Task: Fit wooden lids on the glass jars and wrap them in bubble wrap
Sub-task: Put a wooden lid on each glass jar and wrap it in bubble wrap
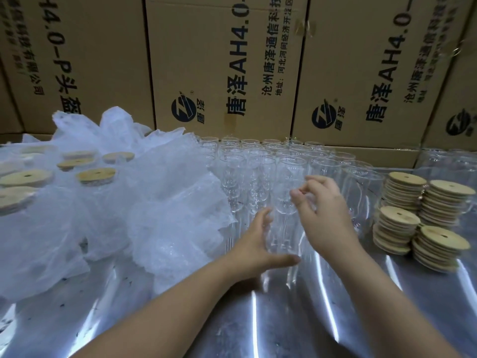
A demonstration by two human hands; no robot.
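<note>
The left hand (258, 244) wraps round a glass jar (284, 228); the right hand (325, 213) pinches its top side. The jar is left of the lid stacks (402, 192). Hold it firm so a lid sits flat.

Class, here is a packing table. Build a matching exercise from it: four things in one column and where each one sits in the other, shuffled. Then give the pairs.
Things
1. wooden lid stacks
2. bubble wrap
3. rows of glass jars
4. cardboard boxes

Places
A. behind the table
B. heaped on the table's left
C. on the table's right
D. mid-table, lidless

Pairs: 1-C, 2-B, 3-D, 4-A
</note>
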